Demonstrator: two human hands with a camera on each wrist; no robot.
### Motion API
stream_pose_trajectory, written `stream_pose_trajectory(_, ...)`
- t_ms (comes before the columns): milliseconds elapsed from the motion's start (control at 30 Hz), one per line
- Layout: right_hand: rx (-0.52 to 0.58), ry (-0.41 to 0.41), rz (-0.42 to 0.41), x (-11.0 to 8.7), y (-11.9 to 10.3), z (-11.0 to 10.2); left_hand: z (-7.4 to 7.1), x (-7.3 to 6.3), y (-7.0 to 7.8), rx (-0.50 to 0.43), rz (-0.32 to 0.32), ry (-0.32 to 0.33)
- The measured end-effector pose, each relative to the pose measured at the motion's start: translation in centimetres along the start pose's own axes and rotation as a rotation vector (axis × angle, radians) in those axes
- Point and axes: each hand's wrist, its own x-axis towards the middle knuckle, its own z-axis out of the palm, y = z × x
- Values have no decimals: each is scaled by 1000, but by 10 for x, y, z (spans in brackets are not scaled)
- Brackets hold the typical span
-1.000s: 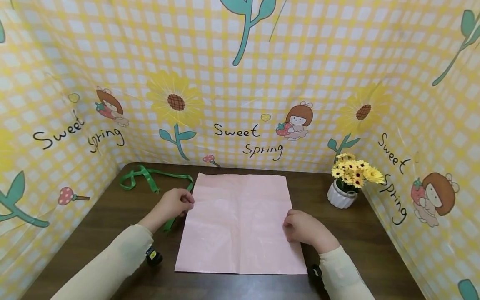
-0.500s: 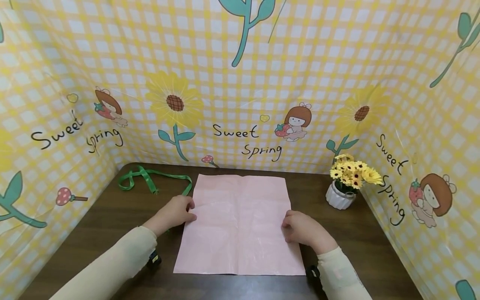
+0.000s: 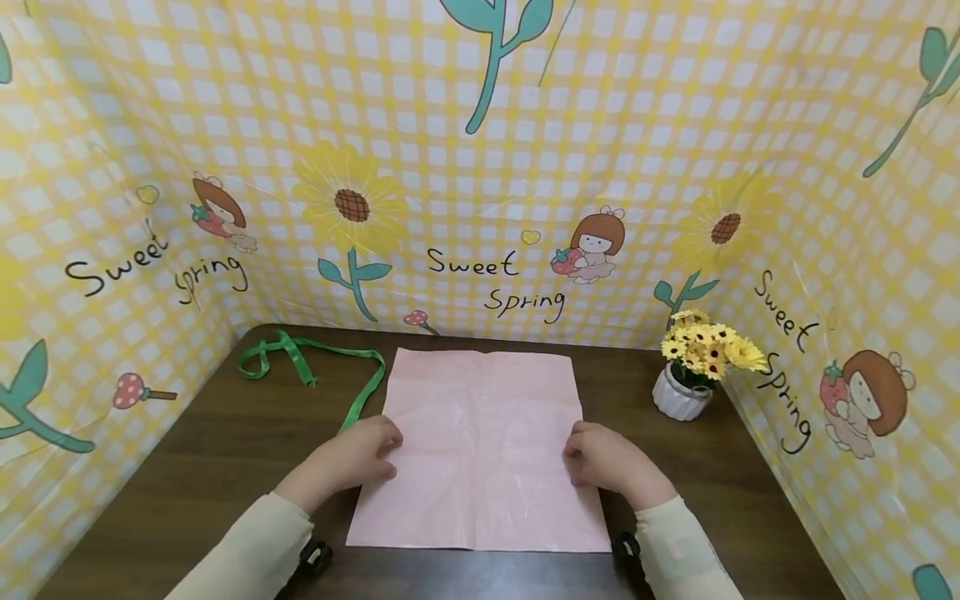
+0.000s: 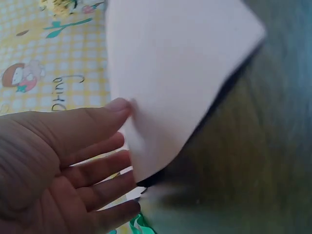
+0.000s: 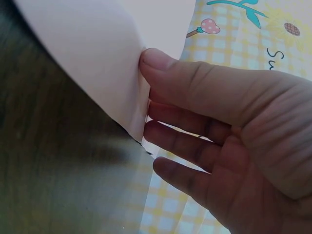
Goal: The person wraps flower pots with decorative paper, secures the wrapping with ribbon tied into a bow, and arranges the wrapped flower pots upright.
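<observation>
A pink sheet of wrapping paper (image 3: 480,492), creased down its middle, lies flat before me. At its left side, my left hand (image 3: 348,458) has its loosely bent fingers and thumb over the edge. In the left wrist view, the left thumb (image 4: 118,105) meets the paper's margin, with the other fingers spread beside it. My right hand (image 3: 618,462) rests at the opposite side in a similar pose. The right wrist view has the right thumb (image 5: 158,59) touching the sheet's edge, the other fingertips close along it; a dark line borders the paper there.
A green ribbon (image 3: 298,358) trails over the back left of the brown table (image 3: 240,442), running down beside the paper. At the back right stands a white pot (image 3: 681,396) of yellow flowers (image 3: 703,346). A yellow checked cloth (image 3: 465,183) encloses the table on three sides.
My left hand has slid toward me along the paper's left edge, uncovering more of the ribbon. The right hand stays in place; the sheet has barely shifted.
</observation>
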Motion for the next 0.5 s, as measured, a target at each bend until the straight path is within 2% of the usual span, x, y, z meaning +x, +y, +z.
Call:
stream_pose_trajectory(200,-14,-4,7,2,0,1,1,-13,0,-3,-2,-40)
stream_pose_trajectory(367,5,-17,29,0,-2,0,3,-12,-7,1,13,-55)
stream_pose_trajectory(500,21,-20,26,0,-2,-2,5,-11,-8,11,-33,-50)
